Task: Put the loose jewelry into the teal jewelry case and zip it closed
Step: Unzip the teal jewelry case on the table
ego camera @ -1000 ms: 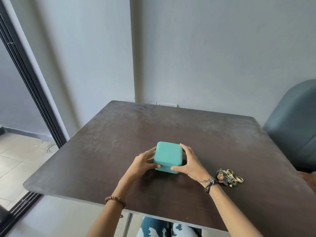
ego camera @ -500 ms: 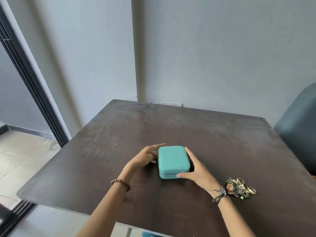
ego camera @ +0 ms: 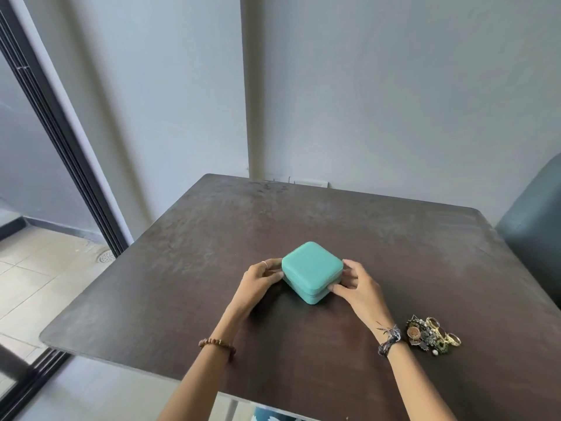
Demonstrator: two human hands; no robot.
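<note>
Case (ego camera: 311, 270) closed; left hand (ego camera: 261, 279) grips its side, right hand (ego camera: 353, 285) pinches at seam. Brace left, find zipper pull, unzip steadily; jewelry (ego camera: 432, 334) waits.

Both hands reach forward, left hand (ego camera: 261, 277) and right hand (ego camera: 355, 284) with fingers curled inward, wrists braceleted.

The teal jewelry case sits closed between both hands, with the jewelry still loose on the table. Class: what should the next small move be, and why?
Probably unzip it. The teal jewelry case looks closed, the left hand steadies one side, and the right hand has fingertips at the seam. The loose jewelry lies beside the right wrist and cannot go in until the lid opens.
</note>
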